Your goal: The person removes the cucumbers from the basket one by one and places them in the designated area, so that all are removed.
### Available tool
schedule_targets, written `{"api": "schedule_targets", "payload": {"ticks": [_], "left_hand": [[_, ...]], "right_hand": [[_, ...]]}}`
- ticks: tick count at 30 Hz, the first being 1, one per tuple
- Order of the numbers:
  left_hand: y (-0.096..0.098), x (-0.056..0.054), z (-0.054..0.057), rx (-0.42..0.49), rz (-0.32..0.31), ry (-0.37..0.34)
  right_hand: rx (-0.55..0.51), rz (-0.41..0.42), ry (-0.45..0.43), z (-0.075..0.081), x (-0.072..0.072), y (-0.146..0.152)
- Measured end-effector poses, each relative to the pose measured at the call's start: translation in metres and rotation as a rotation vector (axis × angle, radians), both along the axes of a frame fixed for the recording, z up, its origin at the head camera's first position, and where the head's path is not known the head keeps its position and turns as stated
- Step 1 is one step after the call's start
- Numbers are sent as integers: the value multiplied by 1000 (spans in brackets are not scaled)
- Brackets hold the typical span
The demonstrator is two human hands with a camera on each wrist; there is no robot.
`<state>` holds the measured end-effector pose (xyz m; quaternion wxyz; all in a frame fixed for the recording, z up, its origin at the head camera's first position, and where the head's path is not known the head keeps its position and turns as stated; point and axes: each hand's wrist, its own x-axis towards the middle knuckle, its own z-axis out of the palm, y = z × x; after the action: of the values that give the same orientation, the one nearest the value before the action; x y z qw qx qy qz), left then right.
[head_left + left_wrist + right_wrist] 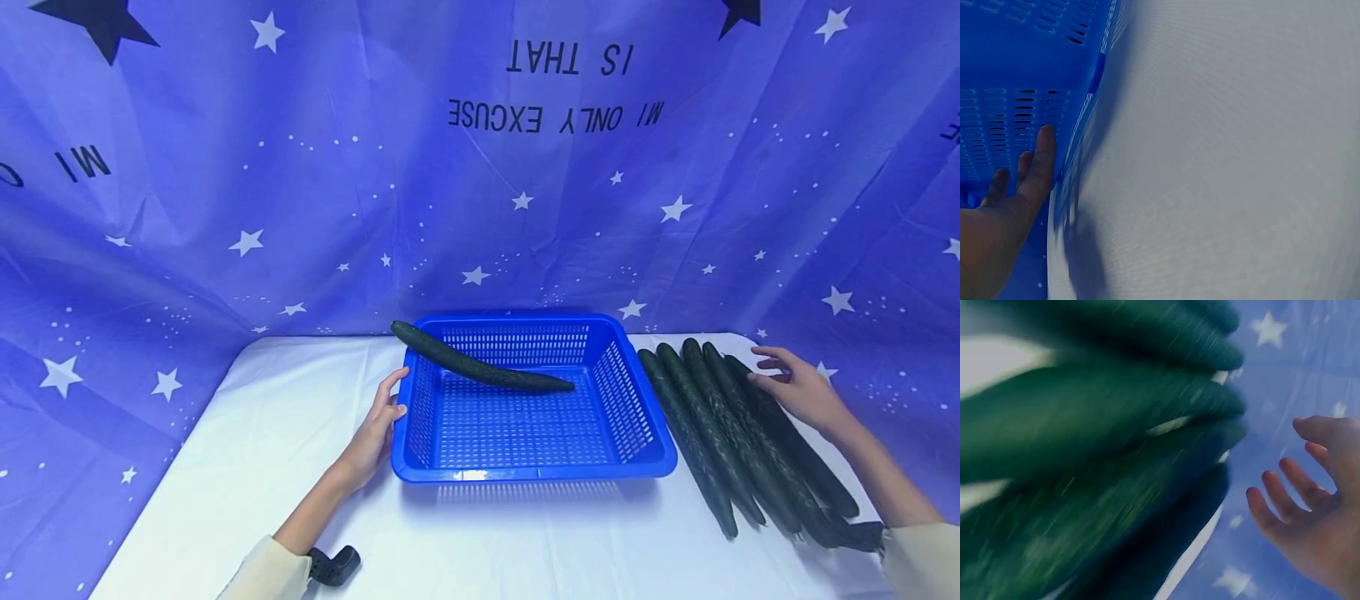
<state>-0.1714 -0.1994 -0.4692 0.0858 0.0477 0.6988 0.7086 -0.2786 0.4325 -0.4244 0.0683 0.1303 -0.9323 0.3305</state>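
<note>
A blue perforated plastic basket (487, 475) stands on the white-covered table. One dark green cucumber (480, 367) lies aslant in it, its far end sticking out over the back left corner of the rim. My left hand (375, 437) holds the basket's left side, thumb at the rim; in the left wrist view its fingers (1040, 165) lie along the outer wall. To the basket's right, several long cucumbers (720, 425) lie side by side. Over the far end of the rightmost ones is my right hand (802, 387), fingers spread and loosely bent, holding nothing.
A blue-purple cloth (480, 208) with stars and lettering hangs behind the table and around its sides. The white tablecloth (277, 417) extends left of the basket. A black wrist device (335, 567) shows at the left sleeve.
</note>
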Motion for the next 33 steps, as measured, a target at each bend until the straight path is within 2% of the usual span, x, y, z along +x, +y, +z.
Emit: {"api": "schedule_targets", "payload": {"ticks": [4, 7, 14, 21, 27, 33], "left_hand": [[0, 0, 1, -2, -2, 2], [0, -1, 1, -4, -2, 2], [0, -1, 1, 17, -10, 2], [0, -1, 2, 4, -13, 8], [0, -1, 2, 11, -11, 9], [1, 0, 2, 9, -3, 1]], "right_hand": [[-36, 12, 60, 21, -6, -34], [-54, 53, 86, 36, -9, -64], [-96, 195, 18, 63, -13, -132], [-211, 337, -40, 83, -20, -196], [-284, 458, -92, 83, -29, -243], [-316, 569, -114, 68, -41, -277]]}}
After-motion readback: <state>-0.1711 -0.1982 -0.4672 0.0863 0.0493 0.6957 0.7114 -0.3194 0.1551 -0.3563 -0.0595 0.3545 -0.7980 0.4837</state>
